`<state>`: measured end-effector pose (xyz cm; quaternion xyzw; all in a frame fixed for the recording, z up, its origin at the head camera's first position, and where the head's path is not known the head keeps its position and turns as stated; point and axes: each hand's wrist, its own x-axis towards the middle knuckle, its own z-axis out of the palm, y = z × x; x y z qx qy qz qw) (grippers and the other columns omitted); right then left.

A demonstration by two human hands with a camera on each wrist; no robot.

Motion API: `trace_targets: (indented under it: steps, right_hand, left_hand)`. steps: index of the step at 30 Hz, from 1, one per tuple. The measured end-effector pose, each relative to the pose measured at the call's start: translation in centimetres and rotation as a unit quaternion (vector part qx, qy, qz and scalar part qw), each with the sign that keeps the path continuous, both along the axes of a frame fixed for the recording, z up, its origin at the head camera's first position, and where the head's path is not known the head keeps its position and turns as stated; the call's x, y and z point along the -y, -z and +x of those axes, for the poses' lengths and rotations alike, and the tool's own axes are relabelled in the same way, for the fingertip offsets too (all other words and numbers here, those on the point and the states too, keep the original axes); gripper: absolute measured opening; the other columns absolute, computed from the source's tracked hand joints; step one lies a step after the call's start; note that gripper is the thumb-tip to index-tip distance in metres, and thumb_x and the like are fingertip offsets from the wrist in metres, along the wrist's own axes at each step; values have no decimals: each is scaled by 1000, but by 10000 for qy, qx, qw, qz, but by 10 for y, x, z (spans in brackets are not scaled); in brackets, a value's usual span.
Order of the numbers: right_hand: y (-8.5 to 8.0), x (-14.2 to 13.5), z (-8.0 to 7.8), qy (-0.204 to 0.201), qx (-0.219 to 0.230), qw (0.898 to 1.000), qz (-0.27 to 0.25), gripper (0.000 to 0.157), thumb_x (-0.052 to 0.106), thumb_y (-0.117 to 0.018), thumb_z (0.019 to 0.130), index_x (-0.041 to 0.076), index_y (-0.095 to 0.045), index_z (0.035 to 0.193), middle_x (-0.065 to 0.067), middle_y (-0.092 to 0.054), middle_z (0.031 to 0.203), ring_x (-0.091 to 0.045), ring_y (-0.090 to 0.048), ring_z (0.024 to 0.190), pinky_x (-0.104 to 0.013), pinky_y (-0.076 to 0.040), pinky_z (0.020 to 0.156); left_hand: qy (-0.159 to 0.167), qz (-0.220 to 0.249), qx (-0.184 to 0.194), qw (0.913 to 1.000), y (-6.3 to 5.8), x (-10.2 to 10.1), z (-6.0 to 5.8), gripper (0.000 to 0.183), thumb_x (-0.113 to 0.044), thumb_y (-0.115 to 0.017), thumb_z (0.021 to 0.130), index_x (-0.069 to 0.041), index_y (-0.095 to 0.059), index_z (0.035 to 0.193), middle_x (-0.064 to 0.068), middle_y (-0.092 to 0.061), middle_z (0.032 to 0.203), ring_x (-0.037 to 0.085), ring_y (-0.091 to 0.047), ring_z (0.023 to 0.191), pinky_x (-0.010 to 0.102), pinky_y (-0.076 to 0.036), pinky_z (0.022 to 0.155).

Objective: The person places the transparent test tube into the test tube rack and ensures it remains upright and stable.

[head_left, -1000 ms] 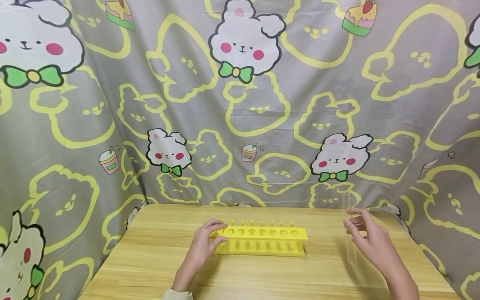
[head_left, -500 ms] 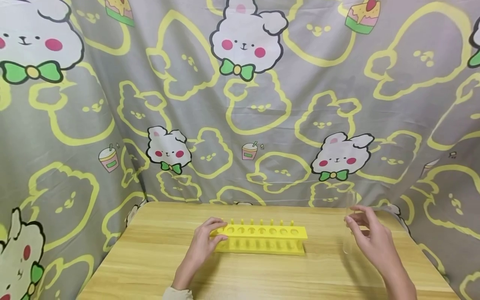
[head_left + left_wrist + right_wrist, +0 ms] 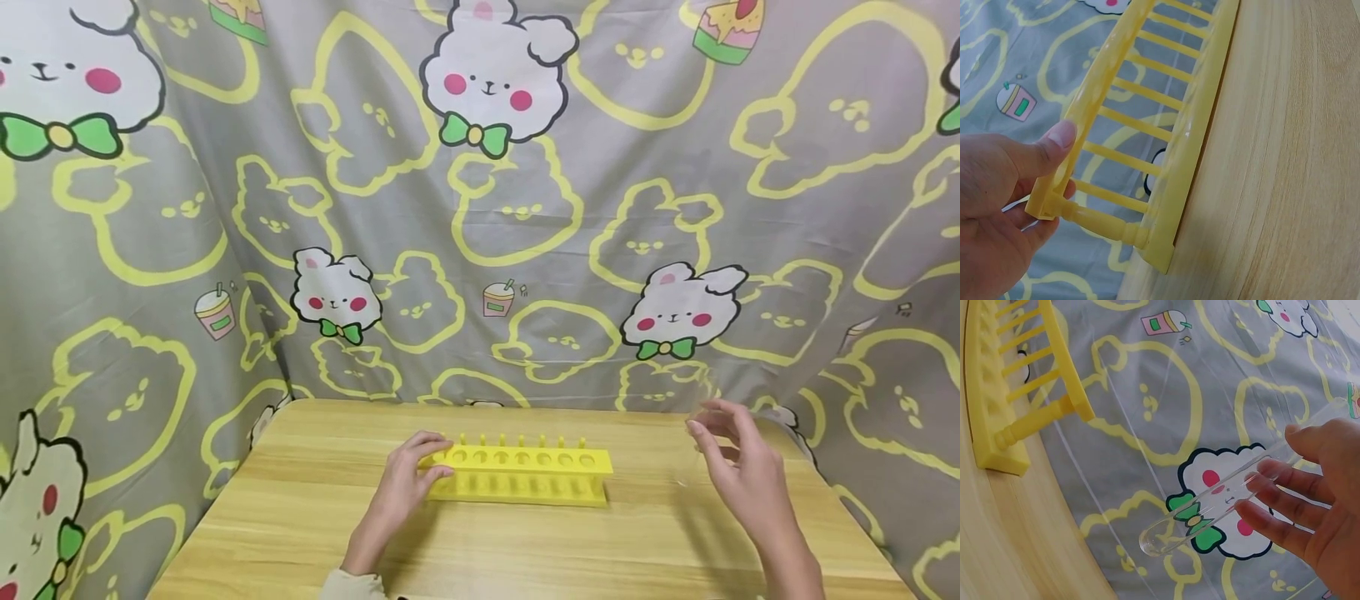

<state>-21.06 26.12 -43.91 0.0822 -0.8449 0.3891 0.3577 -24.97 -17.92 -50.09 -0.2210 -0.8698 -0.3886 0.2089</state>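
Yellow rack (image 3: 521, 469) on the desk (image 3: 540, 550), its nine-o'clock end gripped by the left hand (image 3: 405, 483); toward three o'clock, apart from the rack, the right hand (image 3: 752, 467) pinches a clear tube (image 3: 1229, 490), rounded end lowermost.

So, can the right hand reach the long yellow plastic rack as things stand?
Probably yes: besides the transparent round-bottomed tube the right hand holds, nothing visible stands between it and the long yellow plastic rack. The left hand grips the rack's opposite end.
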Motion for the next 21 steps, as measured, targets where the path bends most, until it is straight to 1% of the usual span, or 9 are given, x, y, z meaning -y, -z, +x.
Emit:
trace_targets:
  steps: [3, 6, 15, 21]
  right_hand:
    - [-1, 3, 0, 4, -12, 10000, -58, 36, 1, -72, 95, 4, -61, 129, 1, -69, 101, 14, -61, 90, -4, -52, 72]
    - [-3, 7, 1, -36, -47, 9999, -96, 36, 0, -72, 95, 4, -61, 129, 3, -68, 100, 14, -61, 92, -4, -52, 72]
    - [-5, 13, 0, -132, -166, 9996, -181, 37, -5, -73, 92, 3, -63, 127, -1, -69, 99, 13, -62, 93, -6, -54, 72]
    - [-7, 16, 1, -154, -201, 9995, -199, 38, -8, -73, 91, 1, -63, 126, -5, -69, 99, 13, -61, 95, -6, -54, 73]
  left_hand:
    - [5, 4, 2, 10000, 0, 0, 0, 39, -2, -86, 75, 3, -75, 112, 17, -70, 116, 32, -69, 108, 43, -58, 96]
    - [7, -4, -8, 10000, 1, 1, 0, 39, -2, -86, 75, 2, -75, 112, 17, -70, 116, 32, -69, 108, 42, -58, 95]
    - [-21, -3, -2, 10000, 1, 0, 0, 39, -2, -87, 74, 2, -76, 112, 13, -71, 115, 31, -69, 108, 42, -58, 95]
    - [-22, -5, 3, 10000, 0, 0, 0, 39, -2, -87, 74, 2, -76, 112, 15, -71, 115, 31, -69, 107, 42, -58, 95]
